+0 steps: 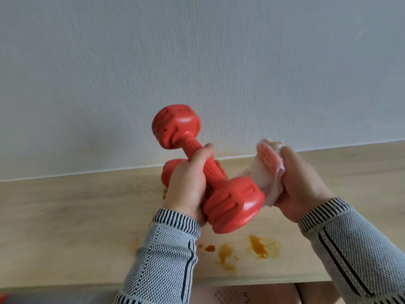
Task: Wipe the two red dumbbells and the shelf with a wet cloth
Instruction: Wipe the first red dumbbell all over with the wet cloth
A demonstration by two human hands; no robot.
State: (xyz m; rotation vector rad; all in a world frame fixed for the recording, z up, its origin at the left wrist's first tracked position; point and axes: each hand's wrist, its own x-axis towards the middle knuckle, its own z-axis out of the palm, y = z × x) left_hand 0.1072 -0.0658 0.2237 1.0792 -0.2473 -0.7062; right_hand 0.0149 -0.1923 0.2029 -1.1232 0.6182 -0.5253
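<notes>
My left hand (188, 183) grips the handle of a red dumbbell (232, 200) and holds it tilted above the light wooden shelf (76, 227), far head up and to the left. My right hand (300, 183) holds a bunched pink-white cloth (266, 170) against the dumbbell's near head on its right side. A second red dumbbell (173, 170) lies on the shelf by the wall, mostly hidden behind my left hand. Orange-brown stains (258, 246) mark the shelf below the held dumbbell.
A pale textured wall (197, 62) rises right behind the shelf. The shelf's front edge (252, 279) runs just below the stains, with a pinkish surface beneath it. Smaller orange spots (164, 194) lie near the second dumbbell.
</notes>
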